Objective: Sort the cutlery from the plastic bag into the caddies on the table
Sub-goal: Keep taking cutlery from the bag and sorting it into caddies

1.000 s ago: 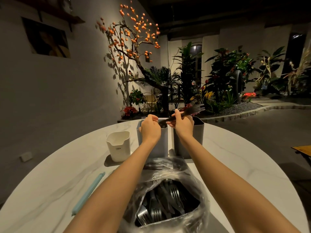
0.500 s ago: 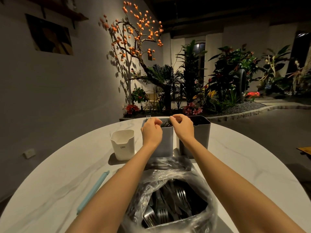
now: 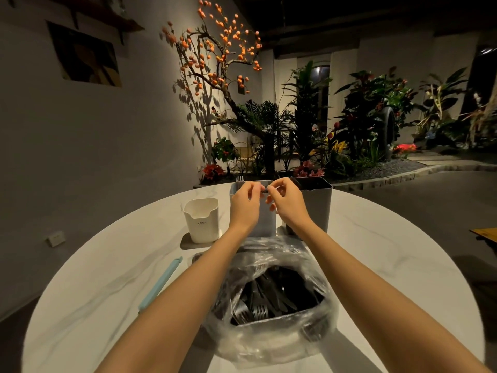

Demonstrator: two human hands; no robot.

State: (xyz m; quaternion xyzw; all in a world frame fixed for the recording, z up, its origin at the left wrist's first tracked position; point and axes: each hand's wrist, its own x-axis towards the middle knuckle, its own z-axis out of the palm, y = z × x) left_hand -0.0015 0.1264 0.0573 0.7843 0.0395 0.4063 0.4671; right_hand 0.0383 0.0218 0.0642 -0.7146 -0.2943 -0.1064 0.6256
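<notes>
A clear plastic bag [image 3: 309,327] full of dark forks and other cutlery [image 3: 265,300] lies open at the near table edge. Behind it stand three caddies: a white one [image 3: 201,224], a light grey middle one [image 3: 266,224] and a dark grey one [image 3: 318,208]. My left hand [image 3: 246,204] and my right hand [image 3: 286,204] meet over the middle caddy's rim. Their fingertips pinch a small dark cutlery end [image 3: 265,188] sticking out of it. A fork's tines [image 3: 240,179] rise at that caddy's far left corner.
A pale blue bag clip [image 3: 161,282] lies on the round white marble table [image 3: 107,278] to the left of the bag. Past the table's far edge are a bed of plants and an orange-fruited tree. A wall runs along the left.
My right hand held a bundle of forks above the caddies a second ago. The bundle has gone down into the middle caddy, and both hands have closed in over its rim.
</notes>
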